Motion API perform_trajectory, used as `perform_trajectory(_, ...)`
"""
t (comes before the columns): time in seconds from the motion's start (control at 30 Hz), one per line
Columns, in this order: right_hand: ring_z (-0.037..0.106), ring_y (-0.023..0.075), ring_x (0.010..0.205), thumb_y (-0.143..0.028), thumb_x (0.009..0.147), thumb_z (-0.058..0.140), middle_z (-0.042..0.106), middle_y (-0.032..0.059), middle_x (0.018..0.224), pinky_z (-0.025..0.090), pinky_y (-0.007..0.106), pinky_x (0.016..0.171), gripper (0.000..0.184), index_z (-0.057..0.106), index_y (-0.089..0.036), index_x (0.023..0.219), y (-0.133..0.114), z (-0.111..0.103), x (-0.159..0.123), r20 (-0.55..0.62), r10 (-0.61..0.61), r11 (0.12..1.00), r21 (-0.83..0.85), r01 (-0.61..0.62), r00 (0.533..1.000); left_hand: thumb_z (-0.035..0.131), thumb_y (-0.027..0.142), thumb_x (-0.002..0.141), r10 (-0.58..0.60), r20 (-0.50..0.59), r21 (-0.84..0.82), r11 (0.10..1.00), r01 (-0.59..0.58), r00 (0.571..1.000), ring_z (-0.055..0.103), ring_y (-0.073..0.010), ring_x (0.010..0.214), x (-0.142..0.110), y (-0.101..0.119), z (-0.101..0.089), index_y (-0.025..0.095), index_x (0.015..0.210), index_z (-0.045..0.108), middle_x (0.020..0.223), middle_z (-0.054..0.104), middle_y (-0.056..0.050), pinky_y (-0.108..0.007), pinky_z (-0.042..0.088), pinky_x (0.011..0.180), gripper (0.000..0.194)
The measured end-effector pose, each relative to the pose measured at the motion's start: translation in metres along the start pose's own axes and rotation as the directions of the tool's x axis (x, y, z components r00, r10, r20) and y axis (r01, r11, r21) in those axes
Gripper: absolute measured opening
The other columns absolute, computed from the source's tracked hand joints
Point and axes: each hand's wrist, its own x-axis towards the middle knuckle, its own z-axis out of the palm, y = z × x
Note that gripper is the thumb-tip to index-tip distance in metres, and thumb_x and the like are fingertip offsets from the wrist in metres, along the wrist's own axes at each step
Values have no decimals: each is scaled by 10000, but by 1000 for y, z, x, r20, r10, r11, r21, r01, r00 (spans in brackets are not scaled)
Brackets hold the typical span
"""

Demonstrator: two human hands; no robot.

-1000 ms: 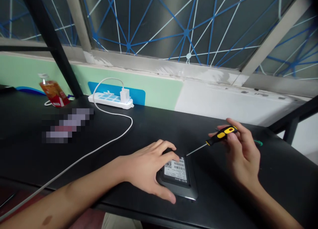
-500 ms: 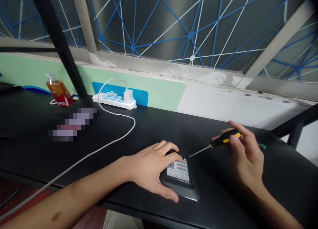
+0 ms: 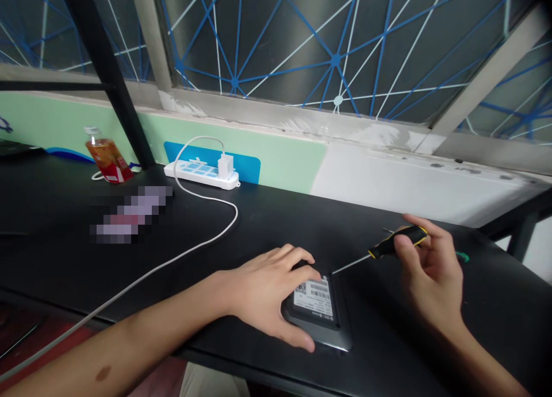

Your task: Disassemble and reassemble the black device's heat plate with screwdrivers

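A flat dark device (image 3: 314, 299) lies on the black table, with a white barcode label (image 3: 317, 298) facing up. Over its left side rests my left hand (image 3: 276, 296), fingers on the far part and thumb along the near part, steadying it. My right hand (image 3: 431, 265) grips the black and yellow handle of a screwdriver (image 3: 388, 245) between thumb and fingers. The screwdriver slants down to the left, its tip at the device's far right corner. Whatever sits under the tip is too small to make out.
Behind my right hand lies a partly hidden tool with a green end (image 3: 462, 257). A white cable (image 3: 190, 253) runs from a power strip (image 3: 200, 174) across the table. A drink bottle (image 3: 110, 158) and a blurred-out item (image 3: 133, 213) stand farther left.
The screwdriver's handle has turned in my right fingers, so less yellow shows, while its tip stays at the device's corner. My left hand holds its place; the view has shifted slightly.
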Motion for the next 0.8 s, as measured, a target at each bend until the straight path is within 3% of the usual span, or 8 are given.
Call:
perform_trajectory(0.1,740,156,686,-446,887,695,744,13,999,624,335,653,456,685,-344,1332,-2,0,-1,50,74,985,155,-81,996,791,725,728,8,-6,0,1000,-8,1000,534,-387,1307,1,-1,1,197,1406,556,1476,505,-178,-605,471,1128,891)
perform_trajectory(0.2,807,212,863,-391,894,676,749,43,1239,648,419,832,468,676,-371,1362,-3,1,-3,56,149,965,211,-158,987,784,727,736,11,-11,9,1000,-11,1000,532,-391,1312,1,-1,2,200,1403,558,1471,507,-179,-601,476,1121,880)
perform_trajectory(0.33,810,229,848,-404,865,732,758,59,1229,664,433,787,523,656,-381,1382,-1,2,-3,57,125,973,186,-134,991,779,731,738,12,-15,3,1000,-12,1000,533,-394,1310,0,-1,2,212,1401,558,1468,508,-176,-609,469,1122,870)
perform_trajectory(0.6,725,165,673,-401,799,802,723,11,866,632,303,625,506,706,-320,1289,6,1,1,-33,35,996,88,-32,999,793,734,730,6,-16,6,1000,-6,1000,533,-393,1306,1,1,2,203,1422,550,1472,503,-171,-586,487,1110,906)
perform_trajectory(0.8,809,239,873,-421,856,731,752,73,1238,650,403,759,485,676,-358,1333,0,2,-2,64,113,972,199,-123,992,772,748,745,6,-14,12,1000,-6,1000,530,-399,1306,0,0,2,208,1424,546,1476,500,-173,-599,485,1103,897)
